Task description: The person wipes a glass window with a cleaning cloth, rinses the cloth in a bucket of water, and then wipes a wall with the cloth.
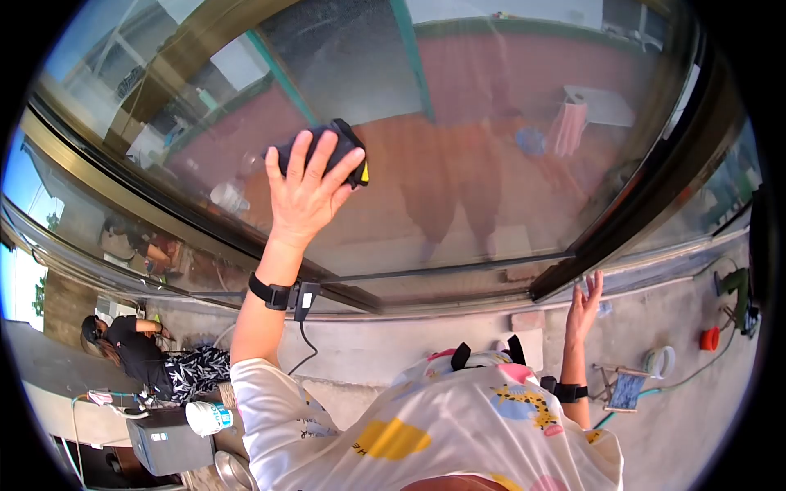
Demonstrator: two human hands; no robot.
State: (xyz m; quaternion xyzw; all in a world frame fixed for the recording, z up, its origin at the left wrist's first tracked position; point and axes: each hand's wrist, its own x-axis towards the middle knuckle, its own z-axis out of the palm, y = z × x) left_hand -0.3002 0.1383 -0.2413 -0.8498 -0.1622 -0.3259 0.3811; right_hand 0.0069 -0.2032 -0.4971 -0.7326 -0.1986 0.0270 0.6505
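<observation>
My left hand (307,184) presses a dark grey cloth (350,135) with a bit of yellow at its edge against the window glass (458,188). Its fingers are spread over the cloth, which bunches up behind them. Down at the right, my right hand (584,309) is raised with its fingers apart and nothing in it, near the lower corner of the dark window frame (565,274). Whether its fingertips touch the frame I cannot tell. A black band with a small cabled box (305,300) is on my left wrist, another band (565,390) on my right.
At the left another person (135,352) in dark clothes bends beside the wall. Near them are a white bucket (209,417) and a grey box (170,442). A folding stool (624,390), a pale bucket (659,362), a red container (710,339) and a green hose (679,383) lie right.
</observation>
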